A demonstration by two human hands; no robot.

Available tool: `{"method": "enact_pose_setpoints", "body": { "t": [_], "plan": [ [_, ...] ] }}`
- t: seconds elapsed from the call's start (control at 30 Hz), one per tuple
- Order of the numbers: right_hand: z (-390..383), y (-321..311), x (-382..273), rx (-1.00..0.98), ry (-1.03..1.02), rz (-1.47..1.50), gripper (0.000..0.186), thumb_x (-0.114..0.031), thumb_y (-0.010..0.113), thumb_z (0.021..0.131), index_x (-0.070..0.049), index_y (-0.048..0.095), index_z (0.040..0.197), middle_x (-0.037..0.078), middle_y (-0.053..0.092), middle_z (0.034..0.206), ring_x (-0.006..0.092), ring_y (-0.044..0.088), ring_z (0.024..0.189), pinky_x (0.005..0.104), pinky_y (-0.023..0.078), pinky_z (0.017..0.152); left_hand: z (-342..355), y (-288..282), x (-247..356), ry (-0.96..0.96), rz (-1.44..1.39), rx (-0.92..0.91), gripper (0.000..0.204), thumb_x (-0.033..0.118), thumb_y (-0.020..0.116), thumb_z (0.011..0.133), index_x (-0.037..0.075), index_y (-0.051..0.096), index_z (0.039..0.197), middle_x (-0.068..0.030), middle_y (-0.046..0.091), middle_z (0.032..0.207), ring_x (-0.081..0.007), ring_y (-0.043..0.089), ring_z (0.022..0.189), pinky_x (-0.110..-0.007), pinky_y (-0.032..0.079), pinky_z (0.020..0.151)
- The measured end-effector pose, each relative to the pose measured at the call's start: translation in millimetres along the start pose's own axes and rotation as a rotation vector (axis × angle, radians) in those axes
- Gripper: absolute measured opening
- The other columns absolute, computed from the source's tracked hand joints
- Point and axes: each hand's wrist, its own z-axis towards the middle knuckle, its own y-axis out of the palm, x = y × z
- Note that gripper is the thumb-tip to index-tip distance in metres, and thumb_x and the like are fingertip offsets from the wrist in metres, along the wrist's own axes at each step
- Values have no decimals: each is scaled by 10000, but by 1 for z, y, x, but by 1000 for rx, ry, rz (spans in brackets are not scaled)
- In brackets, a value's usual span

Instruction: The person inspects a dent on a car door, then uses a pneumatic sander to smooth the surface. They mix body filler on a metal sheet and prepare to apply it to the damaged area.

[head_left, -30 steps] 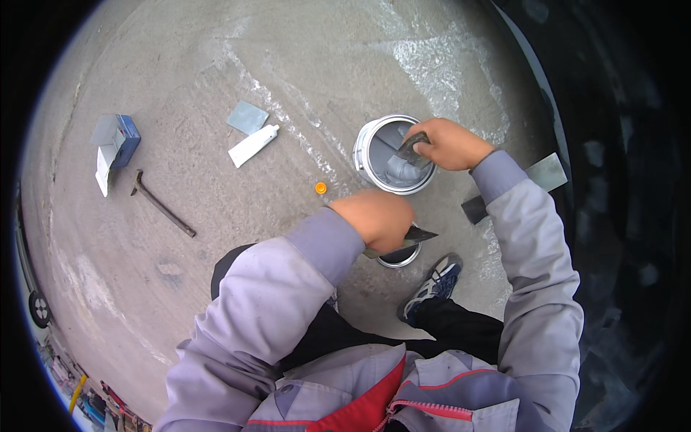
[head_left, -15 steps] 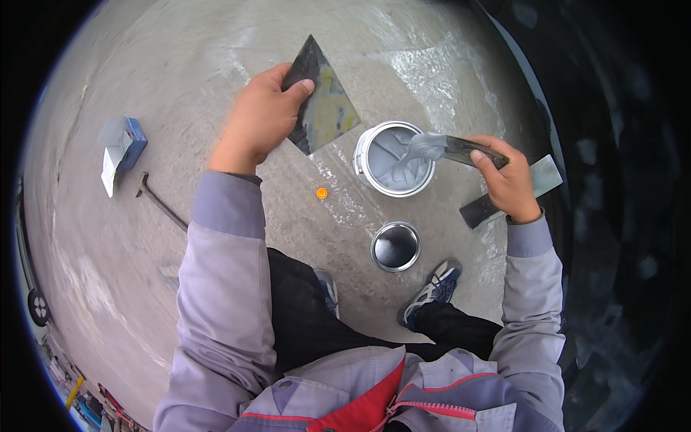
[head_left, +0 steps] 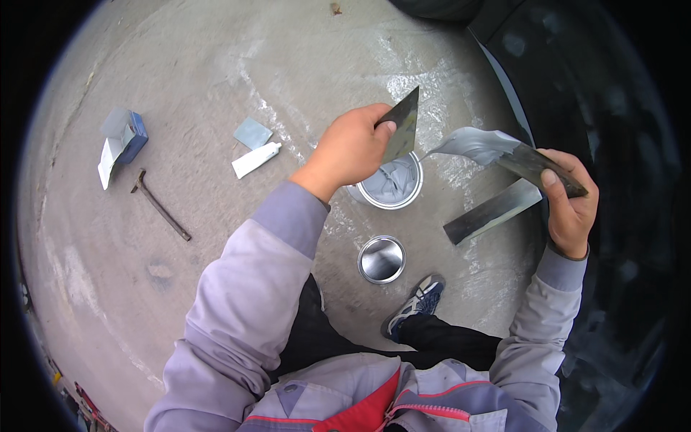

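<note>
My left hand grips a thin dark flat plate by its edge, fingers behind and thumb on top. The plate is steeply tilted and partly hides the metal can of grey putty below it. In my right hand is a dark flat spreader, its far end loaded with a thick lump of grey putty. The putty's thin tip points left toward the can, just right of the plate. Under the right hand's tool, a second flat spreader lies on the floor.
A shiny round lid lies near my shoe. To the left are a white tube, a small grey square, a hammer and an opened blue box. A dark vehicle panel borders the right side.
My right hand has lifted the spreader with putty out of the can and moved right. My left hand has brought the plate right, over the can's edge, and turned it steeper.
</note>
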Motion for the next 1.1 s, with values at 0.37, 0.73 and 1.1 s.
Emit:
{"method": "enact_pose_setpoints", "body": {
  "t": [0.37, 0.73, 1.1],
  "plan": [
    [2, -2, -25, -111, -298, 18, 240, -84, 693, 977, 58, 739, 1165, 204, 748, 1113, 272, 723, 1022, 354, 559, 920, -6, -20, 26, -103, -1002, -249, 312, 200, 581, 1087, 28, 608, 1347, -55, 720, 1163, -143, 715, 991, -374, 614, 868],
    [0, 28, -24, 45, -678, -94, 370, 41, 794, 851, -104, 748, 1189, 154, 758, 1108, 299, 682, 973, 377, 565, 839, -10, -41, 28, 17, -1162, -328, 417, 229, 590, 1091, 35, 539, 1456, -74, 666, 1347, -187, 659, 1216, -403, 551, 1028],
    [1, 43, -8, 8, -584, -332, 431, 126, 765, 799, -15, 741, 1205, 187, 772, 1128, 335, 747, 989, 380, 593, 859, -10, -50, 18, 114, -1178, -247, 392, 189, 585, 1090, 26, 553, 1446, -79, 676, 1343, -176, 660, 1210, -376, 531, 1053]
  ]
}}
